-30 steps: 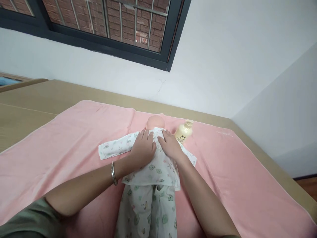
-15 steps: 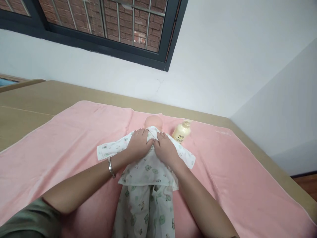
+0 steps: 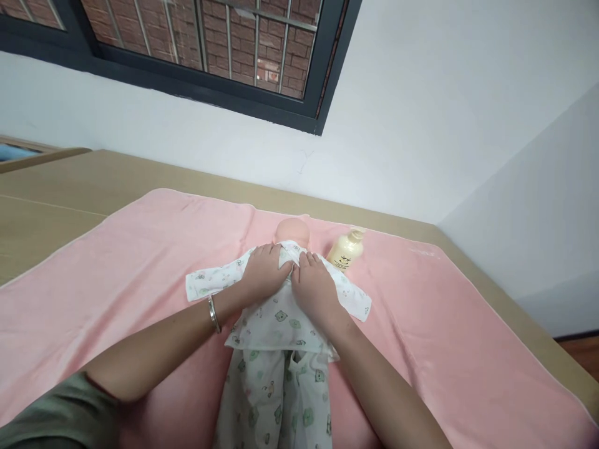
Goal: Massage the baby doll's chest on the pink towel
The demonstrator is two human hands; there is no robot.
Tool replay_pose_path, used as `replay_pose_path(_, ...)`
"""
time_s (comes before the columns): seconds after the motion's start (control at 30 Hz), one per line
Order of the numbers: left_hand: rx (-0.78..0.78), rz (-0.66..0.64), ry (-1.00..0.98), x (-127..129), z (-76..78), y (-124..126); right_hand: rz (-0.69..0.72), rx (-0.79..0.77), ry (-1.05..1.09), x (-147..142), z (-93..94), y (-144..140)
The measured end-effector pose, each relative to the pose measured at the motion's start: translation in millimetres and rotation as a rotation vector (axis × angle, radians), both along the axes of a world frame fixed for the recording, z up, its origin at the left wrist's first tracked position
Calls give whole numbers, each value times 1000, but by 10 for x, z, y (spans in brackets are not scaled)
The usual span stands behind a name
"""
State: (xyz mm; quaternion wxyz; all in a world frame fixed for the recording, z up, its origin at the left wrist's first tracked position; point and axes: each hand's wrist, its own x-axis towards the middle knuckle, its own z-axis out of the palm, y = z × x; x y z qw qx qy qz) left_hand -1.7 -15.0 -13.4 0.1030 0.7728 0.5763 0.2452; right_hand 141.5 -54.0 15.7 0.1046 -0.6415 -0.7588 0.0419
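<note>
A baby doll lies on its back in a white shirt (image 3: 281, 330) with green bear prints and matching trousers (image 3: 306, 405). Its bald head (image 3: 292, 231) shows above the collar, and both sleeves are spread out sideways. My left hand (image 3: 266, 272) rests on the chest at the left, fingers stretched out over the shirt towards the shoulder. On the other side of the chest lies my right hand (image 3: 316, 284), also with its fingers extended. The two thumbs come close together at the middle, below the collar. What is under the palms is hidden.
A pale yellow bottle (image 3: 346, 251) lies tilted beside the doll's right-hand shoulder in view. The pink blanket (image 3: 444, 337) is spread over a tan surface (image 3: 140, 171). Behind it are a white wall (image 3: 384, 112) and a dark-framed barred window (image 3: 201, 81).
The hands have stayed at nearly the same place on the doll's chest, with the right fingers shifting slightly. The whole view has moved a little.
</note>
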Motion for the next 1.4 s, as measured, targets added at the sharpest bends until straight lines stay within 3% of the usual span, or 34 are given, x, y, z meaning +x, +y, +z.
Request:
replay_pose_path(0.67,86,5,-58,17,-46,-35,61,53,169,136,-160,181)
replay_pose_path(0.8,103,9,-99,23,-94,-48,68,43,216,167,-107,168)
replay_pose_path(1.03,214,55,-279,19,-265,-69,49,277,258,113,3,32)
replay_pose_path(1.2,231,58,-319,10,-304,-59,171,139,199,10,-88,20)
replay_pose_path(1.4,216,41,-311,0,-311,-56,148,307,289,27,-95,-5)
